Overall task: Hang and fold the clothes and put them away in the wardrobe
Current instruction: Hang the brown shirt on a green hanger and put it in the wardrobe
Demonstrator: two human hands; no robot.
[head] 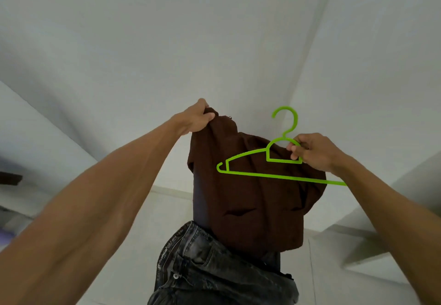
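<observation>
Head: left grip [194,119] pinches garment [245,199], right grip [312,153] hanger [284,160].

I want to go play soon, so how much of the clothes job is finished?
Nothing looks finished yet. In hand: the left hand grips the brown garment by its top, the right hand holds the green hanger in front of it, not inside. Left: hanging it, and the dark jeans lying below. No wardrobe shows.

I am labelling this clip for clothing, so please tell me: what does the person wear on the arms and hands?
Nothing worn is visible there. No sleeves are in view, and the left hand and right hand show no gloves, rings, watch or bracelet.
</observation>
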